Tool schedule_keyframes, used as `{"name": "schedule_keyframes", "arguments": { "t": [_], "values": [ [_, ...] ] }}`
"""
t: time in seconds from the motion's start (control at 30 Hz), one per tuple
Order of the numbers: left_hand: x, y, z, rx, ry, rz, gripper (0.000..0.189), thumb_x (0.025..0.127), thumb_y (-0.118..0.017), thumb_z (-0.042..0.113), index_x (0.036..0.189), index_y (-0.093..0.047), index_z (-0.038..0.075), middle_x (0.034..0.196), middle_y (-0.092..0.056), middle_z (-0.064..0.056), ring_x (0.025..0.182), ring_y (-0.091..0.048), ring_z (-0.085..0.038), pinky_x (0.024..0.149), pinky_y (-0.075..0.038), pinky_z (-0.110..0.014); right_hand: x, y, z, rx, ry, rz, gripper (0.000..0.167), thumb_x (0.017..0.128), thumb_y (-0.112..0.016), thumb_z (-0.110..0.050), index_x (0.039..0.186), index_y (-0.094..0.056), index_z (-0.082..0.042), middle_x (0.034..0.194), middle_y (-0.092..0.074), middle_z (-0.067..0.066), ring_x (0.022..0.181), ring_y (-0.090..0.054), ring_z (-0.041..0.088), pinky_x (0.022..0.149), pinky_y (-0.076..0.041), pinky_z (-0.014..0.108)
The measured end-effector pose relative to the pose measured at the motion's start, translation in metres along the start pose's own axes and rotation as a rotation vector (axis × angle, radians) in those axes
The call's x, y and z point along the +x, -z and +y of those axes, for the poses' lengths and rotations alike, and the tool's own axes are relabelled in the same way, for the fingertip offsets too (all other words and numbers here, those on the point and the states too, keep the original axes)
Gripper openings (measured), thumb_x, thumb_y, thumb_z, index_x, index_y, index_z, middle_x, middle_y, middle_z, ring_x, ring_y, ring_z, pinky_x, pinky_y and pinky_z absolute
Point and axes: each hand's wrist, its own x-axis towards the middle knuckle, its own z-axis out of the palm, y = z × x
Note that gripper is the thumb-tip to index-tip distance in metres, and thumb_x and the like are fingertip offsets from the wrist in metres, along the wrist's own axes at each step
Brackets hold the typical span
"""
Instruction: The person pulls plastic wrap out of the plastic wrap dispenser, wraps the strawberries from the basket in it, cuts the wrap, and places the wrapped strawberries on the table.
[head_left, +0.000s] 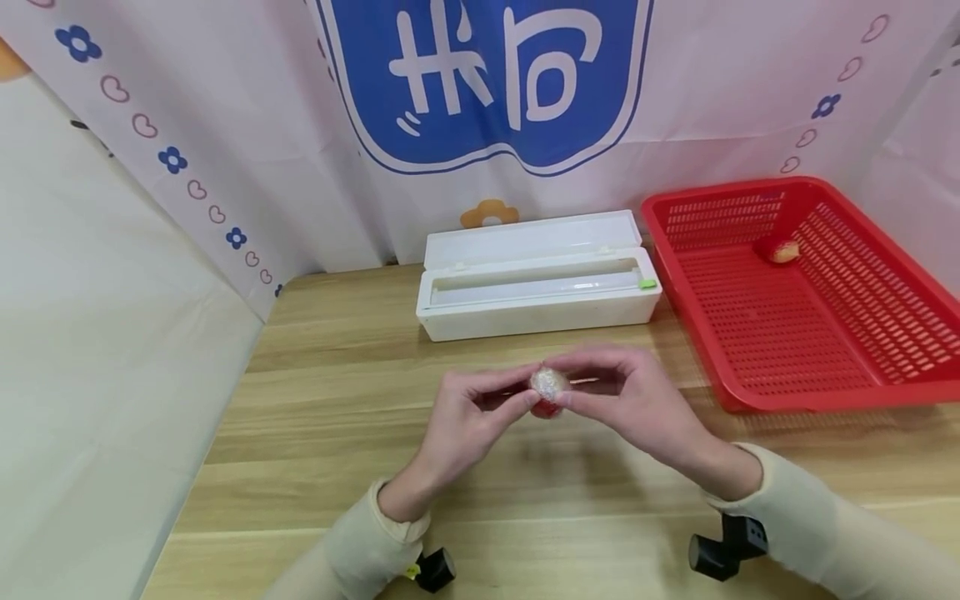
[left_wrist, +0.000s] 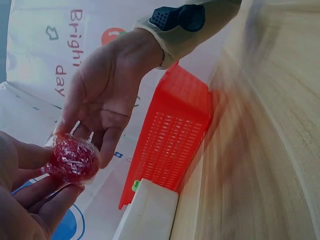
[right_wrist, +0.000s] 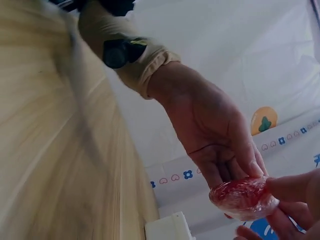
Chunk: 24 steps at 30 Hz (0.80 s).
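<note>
Both hands meet over the table around a small round red thing [head_left: 548,392] wrapped in shiny clear film, pale on top in the head view. My left hand [head_left: 471,417] pinches it from the left with thumb and fingers. From the other side my right hand [head_left: 637,400] grips it the same way. The wrist views show the wrapped red thing [left_wrist: 75,159] between the fingertips of both hands, its crinkled film [right_wrist: 243,200] catching the light. What kind of thing is inside the film I cannot tell.
Behind the hands stands a long white cling film box [head_left: 540,308], lid raised, a roll inside and a green tab at its right end. At the right, a red plastic basket [head_left: 720,367] holds a small red thing with a yellowish end [head_left: 783,252]. A printed curtain [head_left: 337,208] hangs behind.
</note>
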Motion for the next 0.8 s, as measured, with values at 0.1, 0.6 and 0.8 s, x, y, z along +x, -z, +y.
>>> {"name": "schedule_keyframes", "arguments": {
  "t": [0.1, 0.6, 0.8],
  "values": [
    [-0.002, -0.001, 0.001, 0.059, -0.026, 0.002, 0.030, 0.088, -0.072, 0.003, 0.116, -0.069, -0.004, 0.115, -0.071, -0.020, 0.096, -0.074, -0.022, 0.079, -0.062, -0.033, -0.005, -0.002, -0.006, -0.198, 0.072, 0.055, 0.032, 0.084, -0.078, -0.015, 0.115, -0.073, -0.024, 0.114, -0.074, -0.008, 0.101, -0.069, 0.008, 0.086, -0.059, 0.029],
    [0.012, 0.019, 0.032, 0.176, 0.062, -0.031, 0.025, 0.086, -0.075, 0.006, 0.111, -0.075, 0.004, 0.108, -0.076, -0.012, 0.090, -0.075, -0.016, 0.074, -0.062, -0.029, 0.015, 0.013, -0.058, -0.556, 0.170, -0.141, 0.038, 0.082, -0.081, -0.015, 0.119, -0.070, -0.018, 0.109, -0.075, -0.003, 0.089, -0.072, 0.004, 0.080, -0.061, 0.025],
    [0.023, 0.048, 0.043, 0.193, 0.178, 0.027, 0.027, 0.086, -0.076, 0.010, 0.113, -0.074, 0.007, 0.107, -0.076, -0.012, 0.086, -0.073, -0.013, 0.074, -0.061, -0.027, 0.045, 0.043, -0.083, -0.645, 0.083, -0.187, 0.036, 0.085, -0.077, -0.013, 0.120, -0.070, -0.016, 0.112, -0.074, 0.003, 0.091, -0.073, 0.012, 0.081, -0.061, 0.031]
  ]
}}
